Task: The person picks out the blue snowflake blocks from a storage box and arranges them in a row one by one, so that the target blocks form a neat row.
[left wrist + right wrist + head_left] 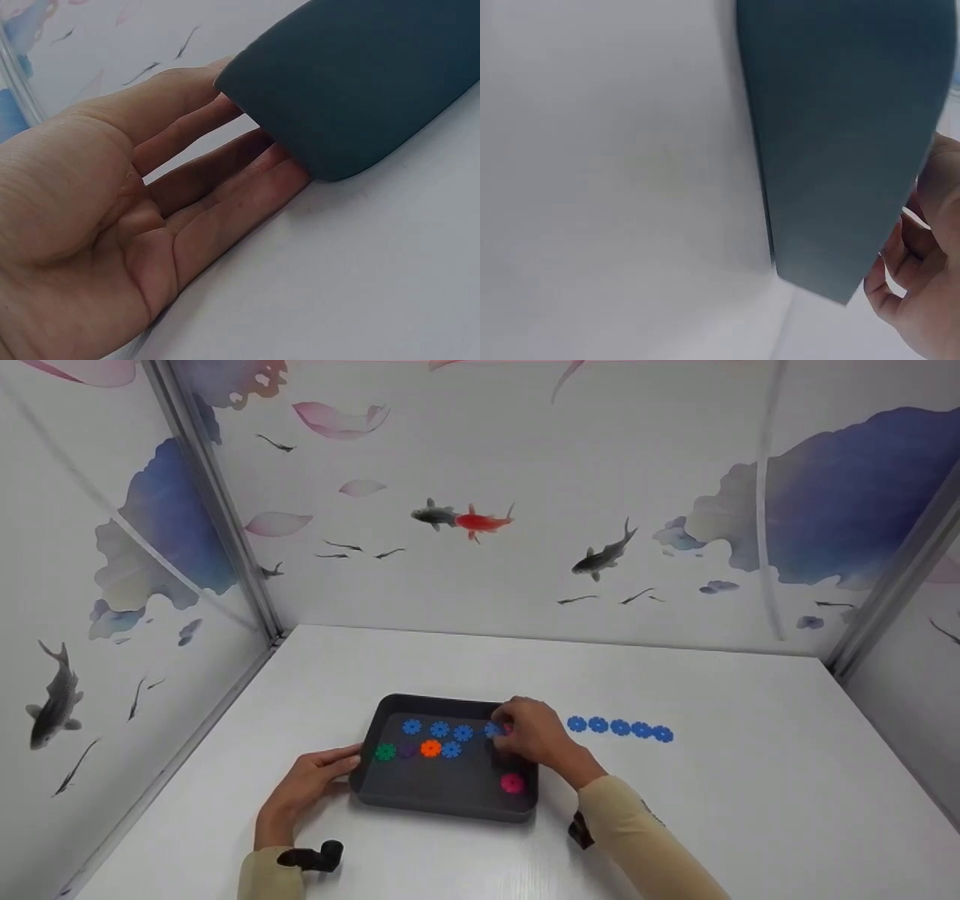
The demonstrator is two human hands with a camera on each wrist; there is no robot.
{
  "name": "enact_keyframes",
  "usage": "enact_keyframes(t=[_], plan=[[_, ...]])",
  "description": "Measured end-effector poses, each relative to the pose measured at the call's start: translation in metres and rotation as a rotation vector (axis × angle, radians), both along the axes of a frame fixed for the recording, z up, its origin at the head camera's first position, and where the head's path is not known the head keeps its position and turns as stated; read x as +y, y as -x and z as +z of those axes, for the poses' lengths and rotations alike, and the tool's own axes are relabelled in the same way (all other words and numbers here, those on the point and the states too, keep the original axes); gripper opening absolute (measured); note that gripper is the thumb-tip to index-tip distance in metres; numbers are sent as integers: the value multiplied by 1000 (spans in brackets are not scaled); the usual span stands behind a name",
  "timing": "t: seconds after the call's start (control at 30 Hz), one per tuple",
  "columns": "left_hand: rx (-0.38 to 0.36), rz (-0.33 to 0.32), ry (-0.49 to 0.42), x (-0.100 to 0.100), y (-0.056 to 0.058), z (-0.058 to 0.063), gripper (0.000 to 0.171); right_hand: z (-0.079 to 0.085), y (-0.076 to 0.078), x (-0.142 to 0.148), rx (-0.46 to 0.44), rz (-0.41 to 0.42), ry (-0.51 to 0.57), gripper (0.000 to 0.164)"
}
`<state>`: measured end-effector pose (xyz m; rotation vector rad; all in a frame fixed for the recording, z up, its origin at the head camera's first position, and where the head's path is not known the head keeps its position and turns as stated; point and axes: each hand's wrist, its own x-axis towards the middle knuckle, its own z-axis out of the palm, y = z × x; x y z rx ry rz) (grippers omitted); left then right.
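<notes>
Your left hand [307, 784], fingers almost straight, touches the left edge of the tray [442, 784]. Your right hand [538, 735] has bent fingers at a blue flower [490, 730] near the far right corner; I can't tell if they hold it. Tabletop [765, 795] shows between the tray and the blue row [620, 727].

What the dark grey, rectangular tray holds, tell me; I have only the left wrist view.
Observer: The tray holds small, flat, flower-shaped discs of several colours.
Operator: Report what reaches in.
Observer: The person's bare right hand, at a blue disc.
Operator: Now report what lies outside, to the tray's right.
Observer: Five blue flower-shaped discs, lined up on the smooth white table.
</notes>
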<state>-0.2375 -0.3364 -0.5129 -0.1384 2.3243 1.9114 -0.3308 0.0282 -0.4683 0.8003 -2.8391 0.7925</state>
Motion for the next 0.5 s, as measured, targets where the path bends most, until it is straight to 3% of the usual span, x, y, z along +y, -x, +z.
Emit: enact_keyframes(t=[0.3, 0.5], plan=[[-9, 19, 22, 1, -1, 2, 56, 13, 3, 29, -19, -93, 91, 33], [-12, 19, 26, 2, -2, 2, 56, 16, 5, 54, 31, -116, 62, 32]])
